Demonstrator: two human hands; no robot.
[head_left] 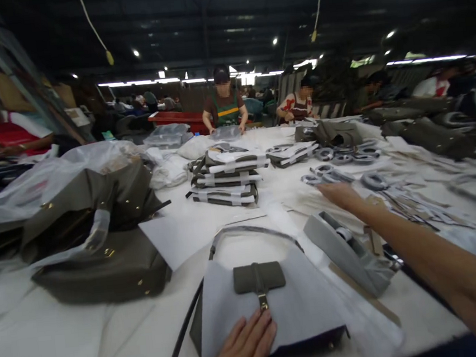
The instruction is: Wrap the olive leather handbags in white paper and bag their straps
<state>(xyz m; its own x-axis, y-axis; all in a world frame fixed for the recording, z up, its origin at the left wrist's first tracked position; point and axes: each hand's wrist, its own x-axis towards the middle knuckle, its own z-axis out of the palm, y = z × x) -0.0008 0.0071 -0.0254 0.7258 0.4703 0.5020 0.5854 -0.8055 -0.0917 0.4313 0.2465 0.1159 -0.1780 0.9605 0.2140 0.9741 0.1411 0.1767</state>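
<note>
A dark olive handbag [197, 328] lies in front of me, its front covered by a white sheet [304, 301]. An olive flap tab with a gold clasp [259, 277] sits over the sheet, and a wrapped handle [251, 230] arches behind. My left hand [246, 346] rests flat on the sheet just below the clasp, fingers stretched out. Farther off, my right hand [338, 194] reaches over the table beside coiled, wrapped straps [330, 175]. Its fingers are blurred, so a grip cannot be made out.
A grey tape dispenser [346, 258] stands right of the bag. Stacked wrapped olive pieces [225, 177] lie ahead. Larger olive bags [103, 264] with plastic fill the left. Loose strips [412, 201] lie at the right. A co-worker [224, 104] handles clear packets across the table.
</note>
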